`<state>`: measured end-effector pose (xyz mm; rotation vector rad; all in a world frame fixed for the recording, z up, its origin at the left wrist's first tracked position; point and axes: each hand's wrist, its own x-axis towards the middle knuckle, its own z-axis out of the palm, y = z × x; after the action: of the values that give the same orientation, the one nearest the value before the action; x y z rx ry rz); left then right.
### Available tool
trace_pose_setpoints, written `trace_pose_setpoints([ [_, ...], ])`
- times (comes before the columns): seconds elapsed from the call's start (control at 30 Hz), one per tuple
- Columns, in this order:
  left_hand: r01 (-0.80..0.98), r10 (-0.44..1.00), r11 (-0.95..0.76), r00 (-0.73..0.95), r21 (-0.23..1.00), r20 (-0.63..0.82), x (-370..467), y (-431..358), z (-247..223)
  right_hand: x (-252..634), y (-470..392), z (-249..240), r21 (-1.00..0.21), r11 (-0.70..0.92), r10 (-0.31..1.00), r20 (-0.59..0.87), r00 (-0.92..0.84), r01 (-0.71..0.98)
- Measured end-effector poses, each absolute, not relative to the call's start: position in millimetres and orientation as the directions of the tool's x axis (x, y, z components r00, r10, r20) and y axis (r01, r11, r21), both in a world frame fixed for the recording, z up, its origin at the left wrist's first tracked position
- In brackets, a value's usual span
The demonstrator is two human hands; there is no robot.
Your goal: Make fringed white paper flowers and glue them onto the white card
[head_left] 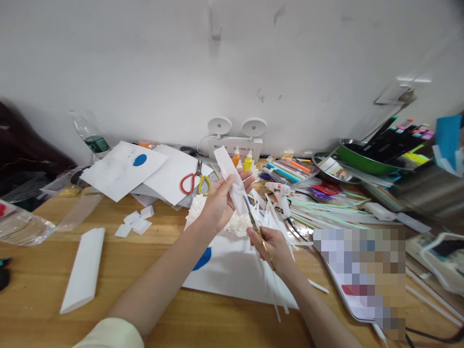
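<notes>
cutting paper strip (232, 181) over cluttered wooden table (43, 285), white wall (232, 63) behind.

Two scissors (195, 182) (259, 232), two paint bottles (242, 159), one glue gun (282, 195), perhaps four paper squares (135, 222).

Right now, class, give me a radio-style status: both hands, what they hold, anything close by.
Left hand grips white paper strip, held upright. Right hand holds scissors, blades at strip's lower edge. Cut strips and glue gun close behind.

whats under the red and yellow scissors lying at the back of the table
The red and yellow scissors lie on overlapping white sheets. Whatever is beneath those sheets is covered.
</notes>
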<state>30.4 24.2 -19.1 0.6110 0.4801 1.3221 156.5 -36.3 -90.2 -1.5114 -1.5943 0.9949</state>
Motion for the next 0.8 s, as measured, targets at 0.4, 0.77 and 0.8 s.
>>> trace_pose_setpoints([
  [0.4, -0.721, 0.978, 0.176, 0.207, 0.67, -0.034, 36, 20, -20, 160, -38, -96, -0.964, 0.027, 0.986, -0.018, -0.166, 0.265],
  [0.77, -0.717, 0.97, 0.225, 0.229, 0.66, -0.083, 43, 12, -21, 160, -37, -96, -0.973, 0.02, 0.99, -0.014, -0.144, 0.231],
  [0.8, -0.718, 0.97, 0.227, 0.23, 0.658, -0.084, 43, 12, -21, 160, -37, -96, -0.971, 0.025, 0.99, -0.008, -0.139, 0.236],
])
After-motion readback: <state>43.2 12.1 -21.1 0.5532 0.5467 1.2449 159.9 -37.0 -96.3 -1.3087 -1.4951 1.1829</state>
